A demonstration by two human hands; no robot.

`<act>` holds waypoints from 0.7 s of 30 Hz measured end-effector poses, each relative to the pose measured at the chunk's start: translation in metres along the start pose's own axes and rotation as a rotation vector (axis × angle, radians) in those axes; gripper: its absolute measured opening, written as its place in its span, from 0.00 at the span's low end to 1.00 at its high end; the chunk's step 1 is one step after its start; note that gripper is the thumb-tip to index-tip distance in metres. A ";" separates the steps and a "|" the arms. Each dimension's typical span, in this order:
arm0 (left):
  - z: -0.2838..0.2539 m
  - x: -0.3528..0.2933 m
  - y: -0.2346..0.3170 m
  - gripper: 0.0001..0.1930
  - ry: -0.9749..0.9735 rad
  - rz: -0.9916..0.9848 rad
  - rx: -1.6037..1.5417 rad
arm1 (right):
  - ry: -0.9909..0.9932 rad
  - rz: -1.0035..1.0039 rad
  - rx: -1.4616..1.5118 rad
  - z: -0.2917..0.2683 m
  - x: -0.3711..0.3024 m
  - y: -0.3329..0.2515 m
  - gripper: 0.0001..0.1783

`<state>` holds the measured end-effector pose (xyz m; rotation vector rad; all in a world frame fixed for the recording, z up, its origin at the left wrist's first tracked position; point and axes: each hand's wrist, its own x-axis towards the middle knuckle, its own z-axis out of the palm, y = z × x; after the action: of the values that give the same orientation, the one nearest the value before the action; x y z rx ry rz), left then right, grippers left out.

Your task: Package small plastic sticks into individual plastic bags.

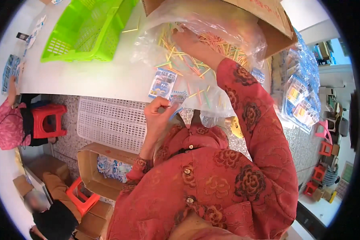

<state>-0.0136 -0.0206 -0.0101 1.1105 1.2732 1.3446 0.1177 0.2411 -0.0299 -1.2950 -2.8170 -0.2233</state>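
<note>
My left hand point(158, 114) is raised at the table's near edge, pinching a small blue-and-white printed packet point(177, 100). A second such packet point(162, 83) lies on the white table point(92, 78) just above it. My right hand point(188, 40) reaches into a clear plastic bag point(228, 28) full of thin coloured sticks point(180, 60) in yellow, pink and green. Its fingers are buried among the sticks, so whether it grips any cannot be told. The bag sits inside a tilted cardboard box point(274, 24).
A bright green plastic basket point(88, 30) stands on the table at the upper left. A white lattice crate point(112, 122) and an open cardboard box point(96, 170) sit below the table edge. Stacks of blue packets point(302, 86) lie at right. Other people and red stools point(48, 120) are at left.
</note>
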 end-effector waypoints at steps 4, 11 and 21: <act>-0.001 -0.001 0.000 0.09 0.008 0.013 0.023 | -0.071 0.262 0.376 0.020 0.001 0.013 0.17; -0.002 -0.005 -0.002 0.09 0.020 0.030 0.027 | -0.157 0.458 0.469 -0.038 -0.027 0.006 0.22; 0.014 -0.002 0.005 0.09 -0.067 0.053 0.063 | -0.191 0.505 1.152 -0.045 -0.078 0.083 0.18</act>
<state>0.0007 -0.0208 -0.0044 1.2305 1.2531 1.3027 0.2299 0.2291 0.0171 -1.5491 -1.9015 1.3349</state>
